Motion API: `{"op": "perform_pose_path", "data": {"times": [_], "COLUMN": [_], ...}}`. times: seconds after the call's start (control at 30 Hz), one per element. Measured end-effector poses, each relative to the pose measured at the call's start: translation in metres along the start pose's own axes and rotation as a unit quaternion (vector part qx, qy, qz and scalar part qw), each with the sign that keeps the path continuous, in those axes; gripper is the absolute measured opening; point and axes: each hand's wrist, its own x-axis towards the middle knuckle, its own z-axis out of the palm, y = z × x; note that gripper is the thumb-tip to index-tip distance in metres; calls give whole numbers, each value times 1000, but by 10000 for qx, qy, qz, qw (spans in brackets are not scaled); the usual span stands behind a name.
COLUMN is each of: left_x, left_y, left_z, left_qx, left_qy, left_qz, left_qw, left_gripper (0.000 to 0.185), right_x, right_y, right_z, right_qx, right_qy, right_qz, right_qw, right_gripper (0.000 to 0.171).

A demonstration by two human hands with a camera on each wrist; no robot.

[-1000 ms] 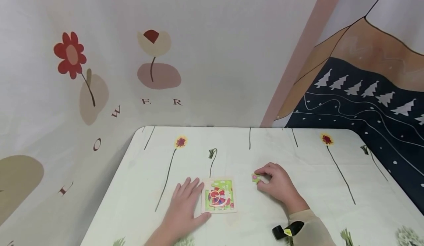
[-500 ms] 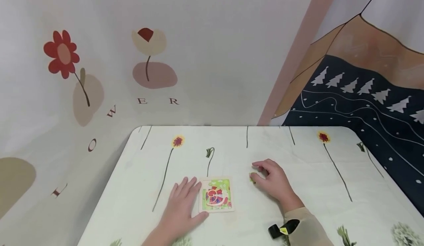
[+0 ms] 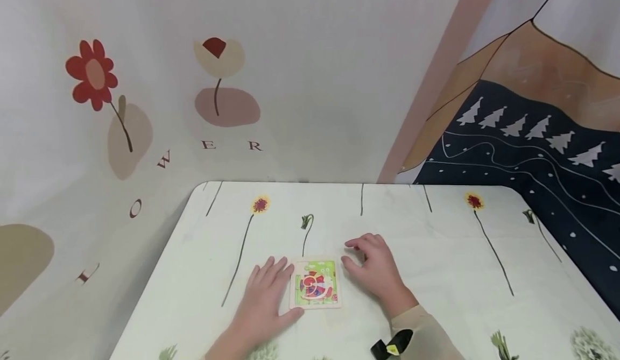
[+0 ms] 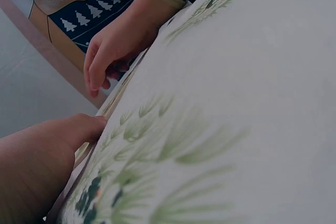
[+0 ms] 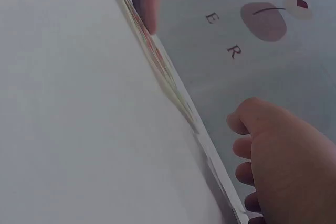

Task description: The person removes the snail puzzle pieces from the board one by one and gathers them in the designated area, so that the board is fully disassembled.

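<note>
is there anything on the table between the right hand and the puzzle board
Nothing visible. The right hand rests just right of the puzzle board, with only a bare strip of tablecloth between them. The left hand lies flat against the board's opposite edge.

Hidden from you
Your right hand (image 3: pixel 375 266) curls over whatever it holds; the puzzle board (image 3: pixel 315 283) picture is too small to read.
</note>
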Motion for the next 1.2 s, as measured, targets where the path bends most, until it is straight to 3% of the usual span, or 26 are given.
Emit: {"op": "perform_pose_path", "data": {"times": [0.23,0.4,0.83,1.2], "left_x": [0,0,-1,-1], "left_y": [1,-1,-2,1], "left_z": [1,2,3,-3], "left_qx": [61,5,34,5], "left_qy": [182,289,303,124], "left_qz": [103,226,251,161], "left_qw": [9998,9993,9992,9998], "left_gripper": [87,86,86,86], "right_x": [-1,-3,-8,-8], "right_y": [-27,-40,-45,-53], "right_z": [24,34,35,29], "right_qx": [-29,-151,-314,-370], "right_qy": [64,13,-540,-865], "right_qz": [-952,-1248,-803,-321], "right_qw": [9954,9921,9948,9950], "right_gripper": [22,20,29,23]}}
